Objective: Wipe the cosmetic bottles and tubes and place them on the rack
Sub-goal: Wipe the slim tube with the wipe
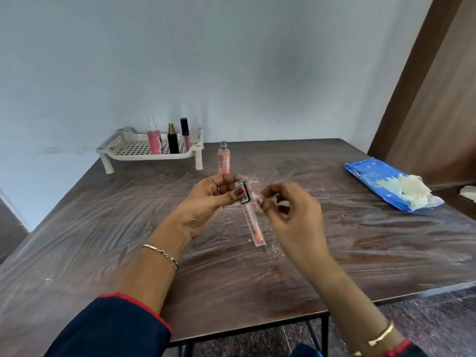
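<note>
My left hand [206, 202] grips the black cap end of a clear lip gloss tube [253, 224] with peach contents, held above the table and slanting down toward me. My right hand [288, 210] is beside the tube with its fingers curled, pinching a small pale scrap that looks like a wipe [260, 200] against the tube's upper part; the hand is blurred. A peach spray bottle [223, 159] stands upright on the table behind my hands. The cream rack [128, 148] at the back left holds a pink bottle [155, 140], a black bottle [173, 140] and a dark-capped gloss tube [185, 132].
A blue wet-wipe pack [373, 181] lies at the right with a crumpled wipe [412, 188] on it. The brown table [103, 222] shows streaks and white crumbs. The wall is close behind the rack; a brown door frame stands at the right.
</note>
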